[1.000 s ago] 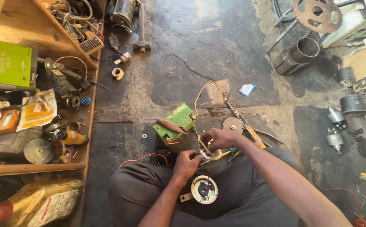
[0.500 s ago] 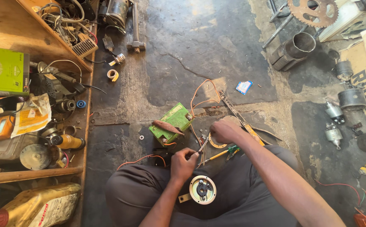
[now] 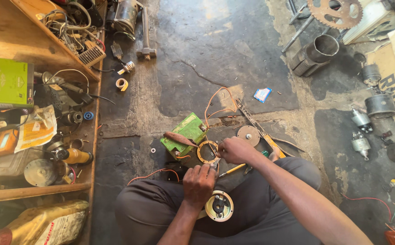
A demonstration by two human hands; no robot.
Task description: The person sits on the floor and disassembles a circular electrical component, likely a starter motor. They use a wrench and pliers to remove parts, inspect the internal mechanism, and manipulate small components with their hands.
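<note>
**Hands closed in over the copper ring**

Both hands had drifted in since half a second before, the right one sliding down and left from beside the long metal bar toward the copper ring. All places below are told from that copper ring [image 3: 207, 152], which lay flat on the dark floor. Right hand [image 3: 236, 150] sat just beside the ring's right edge, fingers curled tight around something small; what it gripped could not be told. Left hand [image 3: 199, 183] hovered just below the ring, fingers bunched in a pinch near a thin metal tool whose tip pointed up at the ring, though whether it truly held that tool was unclear. Touching the ring's left side sat the green box [image 3: 184, 133], with a brown-handled tool [image 3: 179, 138] lying across it. Up and right of the ring rested a grey metal disc [image 3: 248, 135]. Well below the ring, on the person's lap, sat a round rotor housing [image 3: 219, 206]. Orange wire [image 3: 215, 102] looped above the ring.
</note>
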